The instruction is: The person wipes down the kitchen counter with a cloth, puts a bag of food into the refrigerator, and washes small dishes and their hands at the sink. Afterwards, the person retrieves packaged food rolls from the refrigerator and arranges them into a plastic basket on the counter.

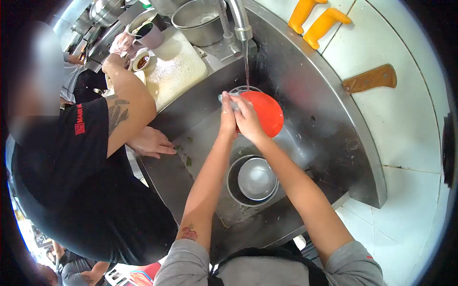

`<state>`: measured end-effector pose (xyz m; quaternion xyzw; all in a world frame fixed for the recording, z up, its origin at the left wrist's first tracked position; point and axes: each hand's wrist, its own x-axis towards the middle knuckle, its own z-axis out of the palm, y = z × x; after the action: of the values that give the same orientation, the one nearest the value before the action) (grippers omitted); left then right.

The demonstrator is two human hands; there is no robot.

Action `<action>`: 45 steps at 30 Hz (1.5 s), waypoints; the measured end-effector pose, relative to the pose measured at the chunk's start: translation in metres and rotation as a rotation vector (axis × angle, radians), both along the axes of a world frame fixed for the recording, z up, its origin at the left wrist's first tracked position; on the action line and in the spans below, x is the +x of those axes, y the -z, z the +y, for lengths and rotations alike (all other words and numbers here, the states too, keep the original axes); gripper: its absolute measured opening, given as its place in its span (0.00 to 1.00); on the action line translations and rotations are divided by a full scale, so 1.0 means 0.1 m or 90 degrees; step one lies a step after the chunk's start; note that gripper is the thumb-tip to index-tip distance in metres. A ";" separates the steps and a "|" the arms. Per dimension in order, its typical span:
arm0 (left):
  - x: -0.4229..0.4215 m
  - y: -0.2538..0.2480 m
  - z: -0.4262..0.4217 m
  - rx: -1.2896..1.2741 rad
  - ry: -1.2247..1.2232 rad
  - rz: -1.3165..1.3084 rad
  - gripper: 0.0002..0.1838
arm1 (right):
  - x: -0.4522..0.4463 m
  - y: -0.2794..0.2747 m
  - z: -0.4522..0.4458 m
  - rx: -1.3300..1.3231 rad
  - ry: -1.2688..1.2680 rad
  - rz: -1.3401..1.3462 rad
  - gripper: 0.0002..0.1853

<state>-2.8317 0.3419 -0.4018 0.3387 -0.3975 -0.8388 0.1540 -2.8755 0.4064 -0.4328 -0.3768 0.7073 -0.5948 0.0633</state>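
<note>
Under the tap, my left hand (228, 117) and my right hand (247, 119) are pressed together over the sink (200, 136). A pale, translucent bit shows at their fingertips; I cannot make out what it is. Just beside and partly behind my right hand is a red-orange bowl (267, 114). Water runs from the faucet (242, 29) into a clear container (245, 89) behind my fingertips. Nearer to me, a metal bowl (257, 178) sits inside a larger round pot (234, 188) on the sink floor.
At the left, a co-worker in black leans a hand (151, 143) on the sink's edge. A wet cutting board (183, 64), a mug (151, 37) and metal pots (198, 21) stand beyond. On the right wall are a brown-handled tool (370, 79) and yellow handles (324, 27).
</note>
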 end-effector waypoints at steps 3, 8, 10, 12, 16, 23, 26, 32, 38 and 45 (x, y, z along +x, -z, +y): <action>-0.05 0.35 -0.09 0.005 0.014 0.007 0.28 | 0.14 -0.03 0.17 0.043 0.026 0.056 0.24; -0.20 0.43 -0.21 -0.038 -0.096 -0.010 0.15 | 0.14 -0.35 0.77 0.221 -0.059 0.219 0.23; -0.27 0.56 -0.31 -0.103 -0.038 -0.004 0.17 | 0.16 -0.26 0.91 0.261 -0.041 0.221 0.22; -0.38 0.72 -0.36 -0.236 -0.036 -0.049 0.18 | 0.00 -0.16 0.93 0.240 -0.022 0.226 0.19; -0.54 -0.11 -0.42 -0.659 0.207 -0.272 0.14 | -0.08 -0.15 0.89 0.263 0.077 0.147 0.16; -1.05 -0.61 -0.40 -0.927 0.538 -0.149 0.17 | 0.14 0.13 1.14 0.307 0.073 -0.078 0.21; -1.24 -0.55 -0.53 -1.044 0.584 0.019 0.16 | 0.14 0.09 1.13 0.301 0.118 -0.086 0.18; -1.00 -0.78 -0.48 -1.128 0.474 -0.105 0.19 | -0.03 -0.50 0.95 0.127 0.334 -0.187 0.22; -0.94 -0.80 -0.38 -1.097 0.511 -0.235 0.31 | -0.44 -0.73 0.72 0.092 0.245 0.203 0.32; -1.05 -0.72 -0.29 -0.881 0.265 0.029 0.05 | -0.47 -0.24 0.79 0.203 0.270 -0.097 0.28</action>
<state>-2.9364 0.3125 -0.3301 0.0631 -0.8905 -0.4139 0.1784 -2.9227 0.4853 -0.4084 -0.1599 0.8484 -0.5023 0.0487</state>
